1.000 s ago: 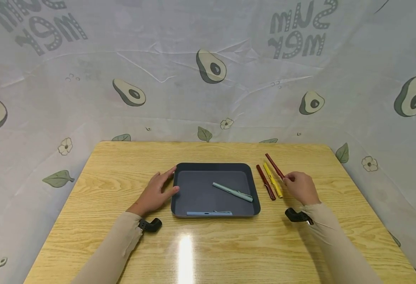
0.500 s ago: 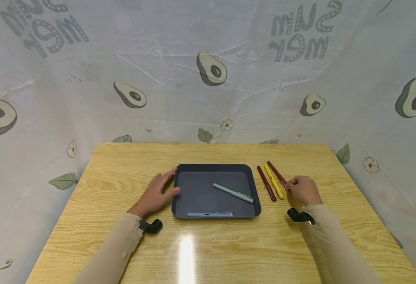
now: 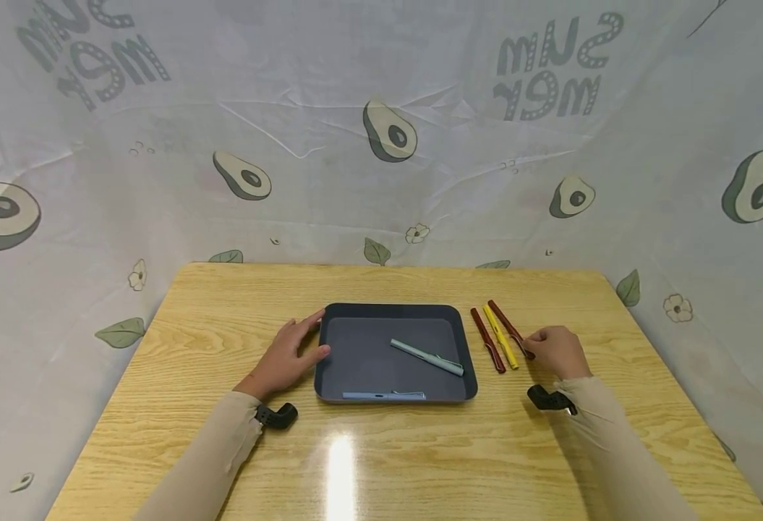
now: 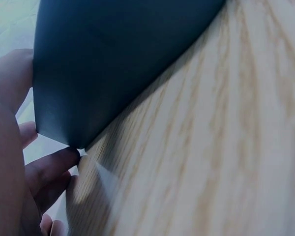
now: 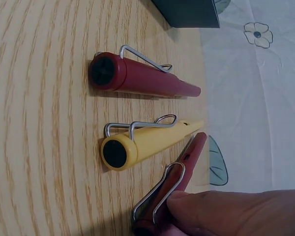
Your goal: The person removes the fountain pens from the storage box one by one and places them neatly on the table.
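Just right of the dark grey tray (image 3: 388,311), my right hand (image 3: 560,352) pinches a dark red fountain pen (image 3: 505,320) near its clip end. In the right wrist view the thumb (image 5: 211,209) presses against the cap beside the wire clip; the other fingers are mostly hidden. The pen's far end comes right beside a yellow fountain pen (image 5: 152,142). Left of that lies another red fountain pen (image 5: 142,76). My left hand (image 3: 286,358) rests at the tray's left side, thumb at the rim, fingers extended along the outer wall.
Inside the tray, a pale green pen (image 3: 427,357) lies slanted at the right, and a light blue pen (image 3: 371,396) lies along the near wall. Wooden tabletop (image 3: 433,463) surrounds the tray. A printed curtain (image 3: 303,195) hangs behind the table.
My right hand has drawn the red pen nearer and lowered it beside the yellow one, then moved very little. The left hand stays at the tray; the view has tilted slightly.
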`<state>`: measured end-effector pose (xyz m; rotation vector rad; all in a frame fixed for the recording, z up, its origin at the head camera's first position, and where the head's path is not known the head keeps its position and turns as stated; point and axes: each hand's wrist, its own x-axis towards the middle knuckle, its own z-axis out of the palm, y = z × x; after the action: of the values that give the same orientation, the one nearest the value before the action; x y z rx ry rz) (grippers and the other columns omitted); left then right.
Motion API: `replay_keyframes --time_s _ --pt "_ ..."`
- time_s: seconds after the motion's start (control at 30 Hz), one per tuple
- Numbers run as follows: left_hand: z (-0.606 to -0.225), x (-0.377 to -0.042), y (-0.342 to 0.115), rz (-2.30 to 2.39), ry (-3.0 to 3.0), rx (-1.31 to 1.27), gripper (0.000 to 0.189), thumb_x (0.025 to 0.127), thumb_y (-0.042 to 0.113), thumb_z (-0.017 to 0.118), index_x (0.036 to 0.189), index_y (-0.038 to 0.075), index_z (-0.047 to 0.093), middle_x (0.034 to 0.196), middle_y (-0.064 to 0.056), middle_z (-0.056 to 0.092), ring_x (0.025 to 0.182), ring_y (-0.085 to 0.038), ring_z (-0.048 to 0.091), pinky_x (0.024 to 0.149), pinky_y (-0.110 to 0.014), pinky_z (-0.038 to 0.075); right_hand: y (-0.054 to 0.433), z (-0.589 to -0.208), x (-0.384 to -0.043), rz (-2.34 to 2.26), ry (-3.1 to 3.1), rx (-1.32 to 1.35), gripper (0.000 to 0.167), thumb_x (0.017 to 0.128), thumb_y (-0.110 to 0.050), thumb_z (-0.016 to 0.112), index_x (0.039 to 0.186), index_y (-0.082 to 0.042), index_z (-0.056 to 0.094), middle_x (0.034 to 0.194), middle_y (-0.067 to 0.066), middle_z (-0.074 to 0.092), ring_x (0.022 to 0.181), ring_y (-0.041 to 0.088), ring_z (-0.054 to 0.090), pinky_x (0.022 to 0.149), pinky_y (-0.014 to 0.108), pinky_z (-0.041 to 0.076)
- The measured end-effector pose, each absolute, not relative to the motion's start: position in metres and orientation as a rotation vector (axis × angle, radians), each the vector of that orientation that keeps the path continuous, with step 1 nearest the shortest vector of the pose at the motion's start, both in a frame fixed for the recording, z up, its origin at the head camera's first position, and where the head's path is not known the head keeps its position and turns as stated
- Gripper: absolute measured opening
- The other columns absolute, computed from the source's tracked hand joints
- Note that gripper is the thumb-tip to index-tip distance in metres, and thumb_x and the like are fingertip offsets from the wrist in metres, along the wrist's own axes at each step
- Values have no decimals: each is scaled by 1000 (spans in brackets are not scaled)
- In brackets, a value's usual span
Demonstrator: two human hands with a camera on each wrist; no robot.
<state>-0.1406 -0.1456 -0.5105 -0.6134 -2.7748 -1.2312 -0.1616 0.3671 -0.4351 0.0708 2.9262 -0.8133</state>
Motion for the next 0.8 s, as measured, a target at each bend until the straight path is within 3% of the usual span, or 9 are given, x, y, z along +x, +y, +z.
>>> replay_keyframes --time_s 0.43,0.67,0.8 --pt "-510 -141 -148 -1237 -2784 -604 75 103 46 63 166 24 28 157 -11 48 152 -35 34 128 -57 8 370 -439 -162 -792 2923 47 34 102 -25 65 93 5 78 78 12 71 58 18 44 55 32 33" --pt "-511 -141 -148 -1231 -2781 -607 75 103 46 63 166 24 28 157 -10 49 152 -35 33 128 -57 8 371 -434 -157 -796 3012 0 37 104 -28 62 109 7 73 103 25 72 74 27 64 61 40 51" --pt "-511 -142 -146 -1219 -2769 -625 76 102 46 63 165 22 29 157 -11 49 152 -35 35 128 -58 9 367 -429 -154 -821 3107 -15 35 103 -27 65 112 6 71 104 25 72 82 34 69 68 50 57"
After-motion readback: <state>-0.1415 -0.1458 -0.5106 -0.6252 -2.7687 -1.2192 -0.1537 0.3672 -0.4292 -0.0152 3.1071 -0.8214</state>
